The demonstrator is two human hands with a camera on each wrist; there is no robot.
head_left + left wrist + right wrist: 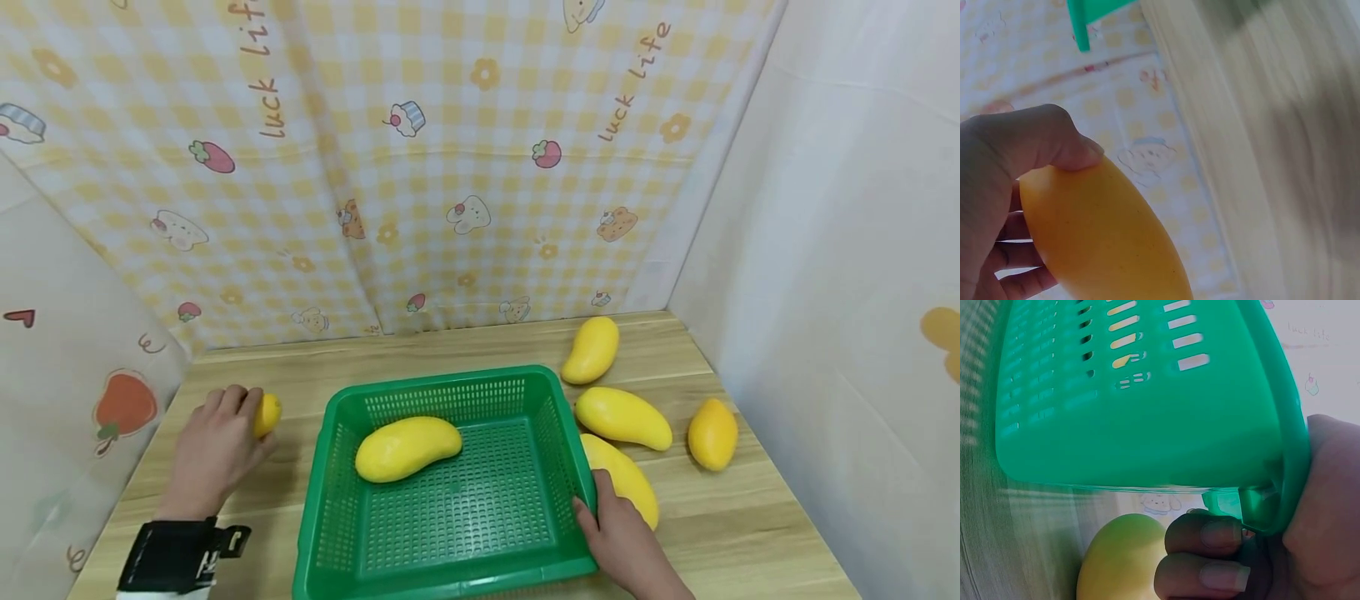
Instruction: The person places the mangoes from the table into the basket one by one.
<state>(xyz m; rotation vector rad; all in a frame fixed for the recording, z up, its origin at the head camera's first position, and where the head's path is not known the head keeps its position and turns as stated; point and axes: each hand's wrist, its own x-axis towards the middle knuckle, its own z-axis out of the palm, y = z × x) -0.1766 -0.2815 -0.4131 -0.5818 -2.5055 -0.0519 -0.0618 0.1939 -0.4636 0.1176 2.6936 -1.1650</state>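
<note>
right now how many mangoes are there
6: one mango in the green basket, one mango in the left hand, four on the table at right: back mango, middle mango, front mango partly hidden by the basket, far-right mango. Others could be hidden.

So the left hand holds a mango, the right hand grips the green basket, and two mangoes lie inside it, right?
Not two: the head view shows just one mango in the green basket. The left hand does hold another mango, and the right hand grips the basket.

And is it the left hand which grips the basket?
No, the left hand holds a mango beside the basket, and the right hand grips the basket's rim.
</note>
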